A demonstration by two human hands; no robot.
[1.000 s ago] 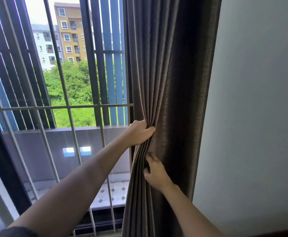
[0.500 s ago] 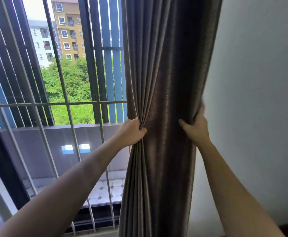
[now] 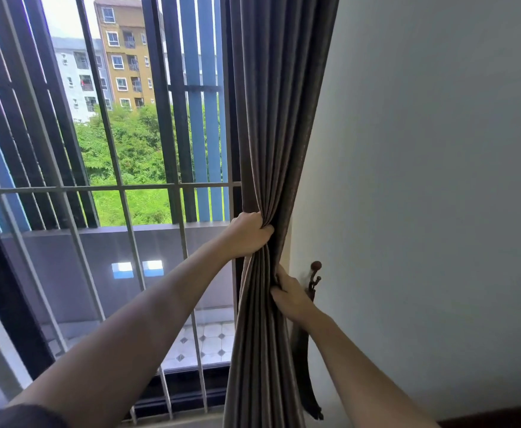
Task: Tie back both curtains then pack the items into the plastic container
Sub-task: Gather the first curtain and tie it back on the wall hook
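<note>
Left hand (image 3: 248, 234) has the gathered curtain (image 3: 271, 118) in a full fist. Just below it, the right hand (image 3: 288, 296) grips the folds from the wall side, fingertips buried in the cloth. The curtain hangs bunched at the window's right edge, against a pale wall (image 3: 423, 180). Beside the right hand a dark hook (image 3: 315, 268) juts out, with a tieback (image 3: 302, 366) dangling beneath, its top hidden behind the wrist. Window bars (image 3: 98, 189) stand to the left, a tiled balcony (image 3: 206, 338) beyond. The curtain's foot is cut off.
</note>
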